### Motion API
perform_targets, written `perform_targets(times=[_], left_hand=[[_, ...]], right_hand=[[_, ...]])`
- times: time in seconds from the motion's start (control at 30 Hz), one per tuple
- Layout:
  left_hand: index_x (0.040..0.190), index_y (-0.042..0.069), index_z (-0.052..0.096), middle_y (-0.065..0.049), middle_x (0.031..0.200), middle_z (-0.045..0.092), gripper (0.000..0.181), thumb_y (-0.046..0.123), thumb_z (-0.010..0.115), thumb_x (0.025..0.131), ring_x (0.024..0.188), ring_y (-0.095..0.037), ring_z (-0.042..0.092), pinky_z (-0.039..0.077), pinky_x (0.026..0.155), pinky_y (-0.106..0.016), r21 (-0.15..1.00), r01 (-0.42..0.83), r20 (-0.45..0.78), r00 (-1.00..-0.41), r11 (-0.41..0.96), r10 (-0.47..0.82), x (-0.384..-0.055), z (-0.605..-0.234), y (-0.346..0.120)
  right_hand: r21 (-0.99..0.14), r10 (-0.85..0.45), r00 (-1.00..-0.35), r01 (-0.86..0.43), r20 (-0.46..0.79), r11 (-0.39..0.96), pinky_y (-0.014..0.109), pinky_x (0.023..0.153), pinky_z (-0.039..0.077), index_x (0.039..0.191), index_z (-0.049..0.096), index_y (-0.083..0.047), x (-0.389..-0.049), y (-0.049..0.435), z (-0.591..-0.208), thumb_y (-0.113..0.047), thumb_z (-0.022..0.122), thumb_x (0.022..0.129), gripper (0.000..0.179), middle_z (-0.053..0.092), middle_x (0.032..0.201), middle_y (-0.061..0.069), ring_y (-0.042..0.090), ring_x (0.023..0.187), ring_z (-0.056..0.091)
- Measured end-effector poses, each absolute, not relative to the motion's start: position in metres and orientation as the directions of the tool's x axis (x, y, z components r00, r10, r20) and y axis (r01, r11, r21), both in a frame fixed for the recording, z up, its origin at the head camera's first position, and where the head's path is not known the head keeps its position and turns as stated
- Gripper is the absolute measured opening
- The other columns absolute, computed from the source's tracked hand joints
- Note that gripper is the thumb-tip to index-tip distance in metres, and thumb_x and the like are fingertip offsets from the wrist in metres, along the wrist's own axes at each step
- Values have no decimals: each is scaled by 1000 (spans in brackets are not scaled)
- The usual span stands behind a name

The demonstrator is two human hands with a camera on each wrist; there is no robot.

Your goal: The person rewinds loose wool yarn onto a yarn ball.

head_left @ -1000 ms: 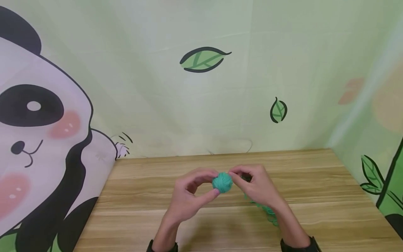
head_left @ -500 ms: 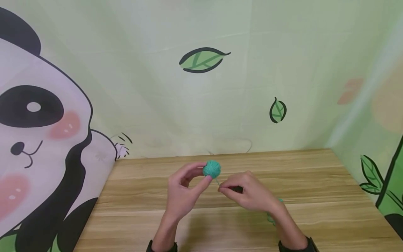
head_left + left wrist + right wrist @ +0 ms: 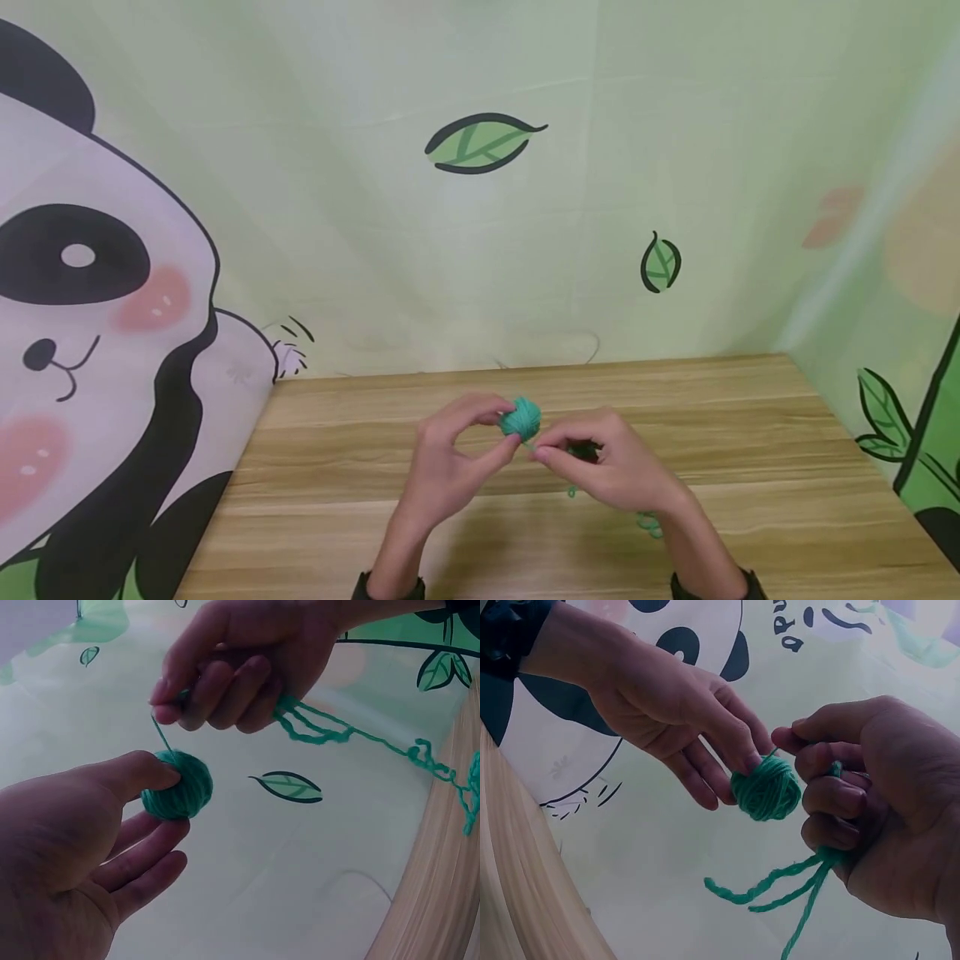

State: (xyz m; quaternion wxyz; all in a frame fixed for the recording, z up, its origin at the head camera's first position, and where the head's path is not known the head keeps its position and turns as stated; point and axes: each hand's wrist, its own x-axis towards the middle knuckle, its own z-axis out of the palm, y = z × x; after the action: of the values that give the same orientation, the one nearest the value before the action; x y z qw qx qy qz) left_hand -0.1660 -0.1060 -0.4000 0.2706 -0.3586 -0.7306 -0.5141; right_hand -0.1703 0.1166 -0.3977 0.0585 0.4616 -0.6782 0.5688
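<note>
A small ball of teal-green yarn [image 3: 522, 418] is pinched between the thumb and fingers of my left hand [image 3: 453, 458], held above the table. From the ball a short strand [image 3: 163, 735] runs taut to my right hand [image 3: 611, 458], whose thumb and forefinger pinch it. The other right fingers curl round more of the yarn, and loose strands [image 3: 769, 883] hang out below them in the right wrist view. Loose yarn [image 3: 431, 761] trails from that hand toward the table in the left wrist view.
A wood-grain table [image 3: 337, 467] lies beneath both hands. Loops of loose yarn [image 3: 649, 524] lie on it beside the right forearm. Behind stands a pale green backdrop [image 3: 360, 208] printed with leaves and a panda [image 3: 112, 333].
The right hand has swung from the ball's right side to below it, then a little back up, drawing the strand along. The ball has moved left and up, then back right and down, turning.
</note>
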Motion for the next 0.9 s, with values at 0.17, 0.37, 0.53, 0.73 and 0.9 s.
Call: perform_targets(times=[0.17,0.37,0.53,0.73,0.9], left_hand=[[105,-5,73,-16,103,76,30,-10,83,77,91,-20,72,65,76,-38,550,806,746,-592,219,307,-165,-399,-106],[104,-4,73,-15,102,76,30,-9,83,77,89,-18,71,65,78,-33,559,801,727,-598,215,336,-165,-401,-106],[107,-1,74,-11,104,76,27,-4,82,82,92,-15,71,65,79,-35,602,789,706,-598,123,380,-167,-409,-106],[111,-3,73,-13,109,75,27,-7,79,85,98,-20,70,65,82,-38,677,734,669,-585,-53,459,-163,-409,-108],[111,-9,71,-20,110,73,29,-14,76,83,102,-25,69,64,85,-42,700,698,667,-563,-151,488,-158,-401,-108]], right_hand=[[-699,-522,-549,-703,653,-135,18,37,34,97,77,-4,-173,120,-401,21,65,87,30,59,66,4,9,49,41],[-693,-444,-556,-674,703,-254,24,32,34,96,76,6,-175,125,-407,24,61,87,25,70,74,8,10,49,44],[-701,-352,-611,-663,709,-263,29,34,37,93,72,12,-173,127,-404,24,57,89,20,75,86,1,10,53,48],[-727,-278,-693,-687,665,-26,31,36,35,96,76,5,-177,128,-406,21,63,90,22,69,73,4,10,52,44],[-732,-305,-713,-678,631,70,22,38,38,96,79,-6,-182,124,-410,12,68,92,21,71,74,6,8,52,44]])
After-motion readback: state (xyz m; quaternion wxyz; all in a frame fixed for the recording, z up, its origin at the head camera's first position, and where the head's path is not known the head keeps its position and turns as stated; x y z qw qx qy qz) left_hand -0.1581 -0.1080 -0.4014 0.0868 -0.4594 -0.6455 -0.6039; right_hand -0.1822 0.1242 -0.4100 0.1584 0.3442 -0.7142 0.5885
